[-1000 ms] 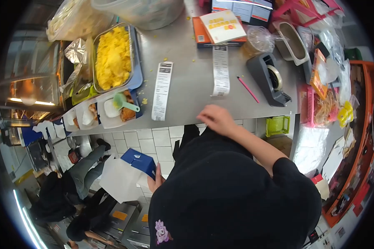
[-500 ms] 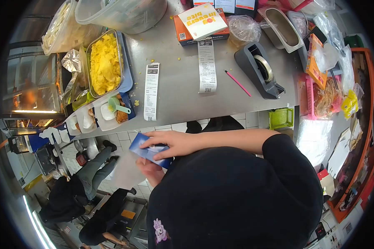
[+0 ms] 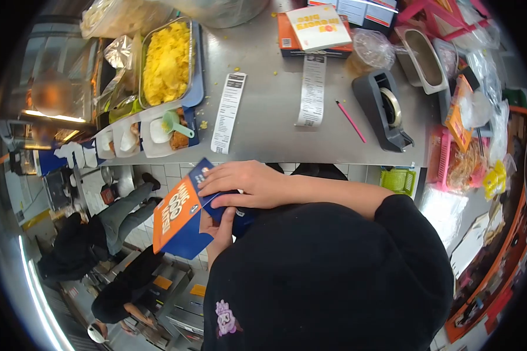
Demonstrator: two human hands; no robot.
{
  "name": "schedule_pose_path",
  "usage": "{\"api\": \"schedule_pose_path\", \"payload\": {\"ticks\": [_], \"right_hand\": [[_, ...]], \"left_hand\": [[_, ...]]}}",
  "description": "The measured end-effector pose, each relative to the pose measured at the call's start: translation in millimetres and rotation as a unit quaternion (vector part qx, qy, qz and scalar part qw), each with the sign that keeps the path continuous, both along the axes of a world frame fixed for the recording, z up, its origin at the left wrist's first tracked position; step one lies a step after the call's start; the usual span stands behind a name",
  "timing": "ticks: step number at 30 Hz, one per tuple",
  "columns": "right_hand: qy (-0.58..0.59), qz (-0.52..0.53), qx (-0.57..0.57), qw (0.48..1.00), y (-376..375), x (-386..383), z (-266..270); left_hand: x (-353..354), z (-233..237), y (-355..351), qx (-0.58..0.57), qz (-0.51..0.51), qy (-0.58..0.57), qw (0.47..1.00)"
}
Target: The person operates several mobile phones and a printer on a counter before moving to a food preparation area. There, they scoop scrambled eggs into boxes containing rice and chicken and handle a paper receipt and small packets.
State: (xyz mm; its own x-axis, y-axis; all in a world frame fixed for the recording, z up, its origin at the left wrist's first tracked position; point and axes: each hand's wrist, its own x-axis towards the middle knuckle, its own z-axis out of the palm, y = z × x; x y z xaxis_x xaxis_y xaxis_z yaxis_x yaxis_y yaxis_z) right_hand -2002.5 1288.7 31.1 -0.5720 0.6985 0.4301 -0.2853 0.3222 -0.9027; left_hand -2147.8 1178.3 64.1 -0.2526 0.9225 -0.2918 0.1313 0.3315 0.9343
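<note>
A blue and orange cardboard box (image 3: 178,219) with large white lettering is held at the counter's front edge, tilted and opened out. My right hand (image 3: 243,182) reaches across from the right, its fingers wrapped over the box's upper blue side. My left hand (image 3: 219,234) grips the lower side, thumb raised against the cardboard; its other fingers are partly hidden. Just beyond the box on the counter, food boxes with white liners (image 3: 158,143) hold fried pieces, and a pale green scoop (image 3: 181,130) lies in one.
On the steel counter (image 3: 263,117) lie two receipts, a pink pencil (image 3: 351,121) and a tape dispenser (image 3: 380,111). A tray of yellow mash (image 3: 167,64) stands at the left, a metal container (image 3: 424,61) at the right. Two people in dark clothes are at lower left.
The box has turned and opened out, so its orange lettered face now shows. The view has shifted, and both hands stay on the box.
</note>
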Motion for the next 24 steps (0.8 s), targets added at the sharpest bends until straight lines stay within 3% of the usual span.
{"api": "schedule_pose_path", "payload": {"ticks": [4, 6, 8, 10, 13, 14, 16, 17, 18, 20, 21, 24], "right_hand": [[-0.069, 0.027, 0.026, 0.997, -0.9, 6.9, 3.6], [-0.087, 0.017, 0.025, 0.996, -1.2, 4.8, 5.2], [-0.086, 0.023, 0.024, 0.996, 2.7, 3.4, 9.7], [-0.086, 0.028, 0.023, 0.996, 7.1, 0.7, 8.7], [0.010, 0.000, 0.055, 0.998, 13.8, -1.6, 2.1], [0.043, 0.004, -0.061, 0.997, 20.2, 1.2, 4.3], [0.110, 0.022, -0.309, 0.944, 31.5, 9.2, 12.0], [0.142, 0.030, -0.354, 0.924, 36.2, 10.1, 12.3], [0.174, 0.040, -0.400, 0.899, 39.0, 8.5, 12.7], [0.175, 0.093, -0.435, 0.878, 33.6, -3.3, 7.4], [0.175, 0.137, -0.468, 0.855, 29.8, -10.8, 1.0], [0.203, 0.138, -0.534, 0.809, 18.3, -24.0, -13.8]], "left_hand": [[-6.9, -8.2, -12.7, 0.095, -0.011, -0.049, 0.994], [-3.2, -11.9, -15.8, 0.067, 0.138, -0.008, 0.988], [-0.6, -12.5, -12.7, 0.100, 0.144, -0.029, 0.984], [-2.2, -11.2, -12.4, 0.085, 0.094, 0.130, 0.983], [-16.2, -5.7, -10.3, 0.085, 0.160, 0.100, 0.978], [-23.4, -3.3, -8.2, 0.086, 0.194, 0.083, 0.974], [-64.1, 10.3, 0.5, 0.121, 0.174, 0.312, 0.926], [-75.0, 3.8, -2.7, 0.128, 0.246, 0.215, 0.936], [-78.1, -3.2, -5.1, 0.131, 0.253, 0.217, 0.934], [-85.4, -16.7, -12.5, 0.040, 0.261, -0.118, 0.957], [-91.9, -27.4, -27.8, -0.069, 0.328, -0.146, 0.931], [-90.7, -22.8, -49.5, -0.069, 0.348, -0.180, 0.918]]}}
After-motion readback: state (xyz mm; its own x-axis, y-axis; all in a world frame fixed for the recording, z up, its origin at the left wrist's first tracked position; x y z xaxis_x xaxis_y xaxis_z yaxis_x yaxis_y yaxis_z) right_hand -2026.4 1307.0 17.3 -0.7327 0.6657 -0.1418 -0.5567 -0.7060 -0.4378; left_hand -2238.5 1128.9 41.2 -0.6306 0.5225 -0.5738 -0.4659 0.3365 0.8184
